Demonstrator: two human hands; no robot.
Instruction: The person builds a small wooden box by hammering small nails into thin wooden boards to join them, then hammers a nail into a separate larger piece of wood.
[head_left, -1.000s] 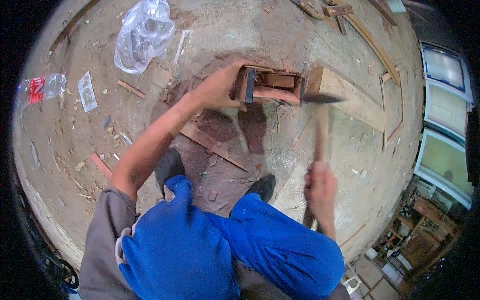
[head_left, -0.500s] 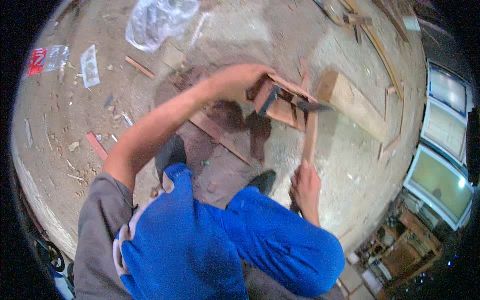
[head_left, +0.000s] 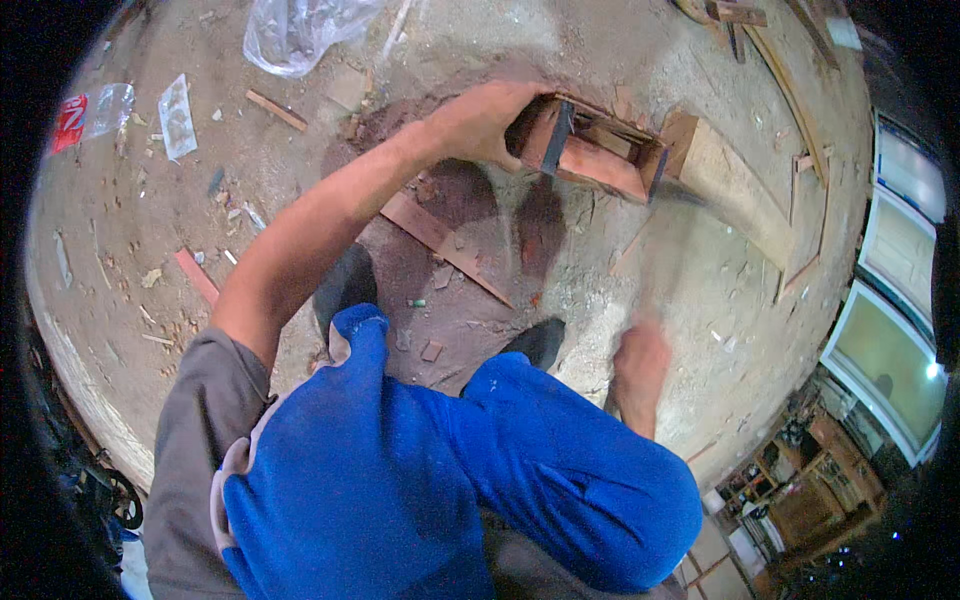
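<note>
At the far left, a bottle [head_left: 95,115] is seen lying on the floor [head_left: 130,350], with a packet [head_left: 176,118] beside it. Nearer the person, a red strip [head_left: 197,277] is partly covered by the left forearm. Farther out lie a stick [head_left: 276,110] and a clear bag [head_left: 308,35], which is cut off by the upper edge.

The left end of the box [head_left: 605,165] is grasped by the left hand [head_left: 500,125]: the thumb is laid along the near side, while the fingers are passed around the far side, their tips hidden. The box is thus held to the right of the palm, its open face turned up. A board [head_left: 445,250] lies below it, nearer the feet.

By the right hand [head_left: 640,365], blurred, the hammer [head_left: 688,194] is gripped at its handle, the fingers curled around. The hammer's smeared head is seen just beside the box's right end; whether they touch cannot be told. Behind it a beam [head_left: 740,190] is laid, slanting rightward toward a thin frame [head_left: 822,235].
</note>
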